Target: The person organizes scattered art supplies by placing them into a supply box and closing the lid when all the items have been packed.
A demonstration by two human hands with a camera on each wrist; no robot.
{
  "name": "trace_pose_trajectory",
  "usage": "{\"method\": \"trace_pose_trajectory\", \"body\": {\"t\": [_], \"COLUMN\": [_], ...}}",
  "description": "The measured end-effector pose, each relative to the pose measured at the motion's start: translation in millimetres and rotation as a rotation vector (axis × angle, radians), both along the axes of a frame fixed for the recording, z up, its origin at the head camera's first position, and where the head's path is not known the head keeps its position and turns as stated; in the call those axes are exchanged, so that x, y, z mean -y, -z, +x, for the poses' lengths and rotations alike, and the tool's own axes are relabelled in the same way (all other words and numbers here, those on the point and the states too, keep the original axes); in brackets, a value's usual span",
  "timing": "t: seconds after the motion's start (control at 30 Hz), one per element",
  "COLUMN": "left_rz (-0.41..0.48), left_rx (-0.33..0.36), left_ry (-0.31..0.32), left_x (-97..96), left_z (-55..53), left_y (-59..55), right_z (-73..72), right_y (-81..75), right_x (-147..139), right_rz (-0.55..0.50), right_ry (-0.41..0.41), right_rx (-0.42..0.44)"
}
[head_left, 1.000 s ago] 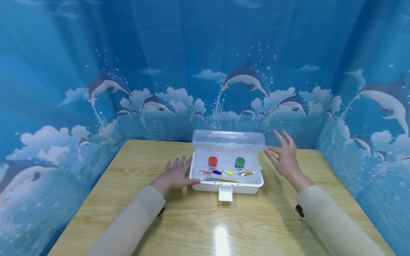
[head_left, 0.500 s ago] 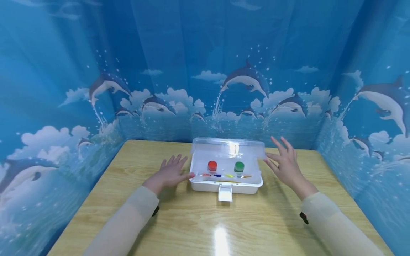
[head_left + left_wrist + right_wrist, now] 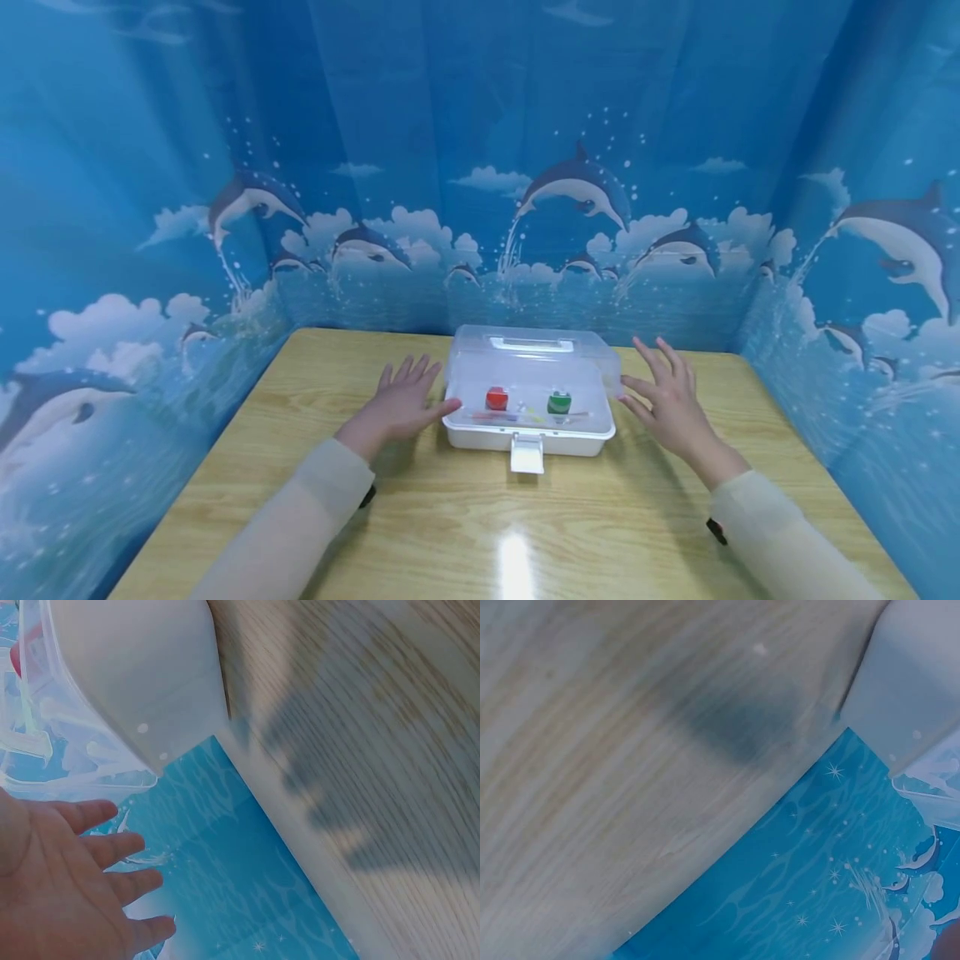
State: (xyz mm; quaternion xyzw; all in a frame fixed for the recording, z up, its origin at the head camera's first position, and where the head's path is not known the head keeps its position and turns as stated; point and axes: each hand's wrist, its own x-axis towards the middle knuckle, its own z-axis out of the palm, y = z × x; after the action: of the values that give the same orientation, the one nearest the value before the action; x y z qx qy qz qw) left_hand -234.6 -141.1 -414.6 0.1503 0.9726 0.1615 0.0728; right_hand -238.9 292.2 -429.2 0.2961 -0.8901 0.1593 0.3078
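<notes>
A white plastic case (image 3: 487, 437) stands on the table, its clear hinged lid (image 3: 468, 354) tilted forward over the tray and partly raised. Through the lid show a red-topped jar (image 3: 497, 398), a green-topped jar (image 3: 558, 402) and several blurred paintbrushes (image 3: 498, 416). On the left side, my left hand (image 3: 397, 404) has its fingers spread, thumb tip overlapping the case's side. The left wrist view shows those fingers (image 3: 135, 886) straight beside the lid's edge. My right hand (image 3: 671, 404) has its index and thumb tips at the lid's right edge, other fingers extended; its wrist view barely shows it.
A white latch (image 3: 527, 454) hangs down at the case's front. The wooden table (image 3: 420, 525) extends around the case. A blue curtain (image 3: 360, 275) printed with dolphins stands behind the table and along both sides.
The clear lid has swung forward and down over the jars and brushes, and its white handle now shows. My left hand has shifted slightly left; my right hand has lowered a little.
</notes>
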Motion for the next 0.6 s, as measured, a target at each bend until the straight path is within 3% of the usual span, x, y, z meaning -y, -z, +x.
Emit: {"method": "trace_pose_trajectory", "body": {"t": [0.6], "left_rz": [-0.005], "left_rx": [-0.084], "left_ry": [0.053], "left_x": [-6.7], "left_z": [-0.7], "left_y": [9.6], "right_z": [5.5], "right_y": [11.6], "right_x": [-2.0], "right_rz": [0.018], "right_ry": [-0.048], "right_rx": [-0.051]}}
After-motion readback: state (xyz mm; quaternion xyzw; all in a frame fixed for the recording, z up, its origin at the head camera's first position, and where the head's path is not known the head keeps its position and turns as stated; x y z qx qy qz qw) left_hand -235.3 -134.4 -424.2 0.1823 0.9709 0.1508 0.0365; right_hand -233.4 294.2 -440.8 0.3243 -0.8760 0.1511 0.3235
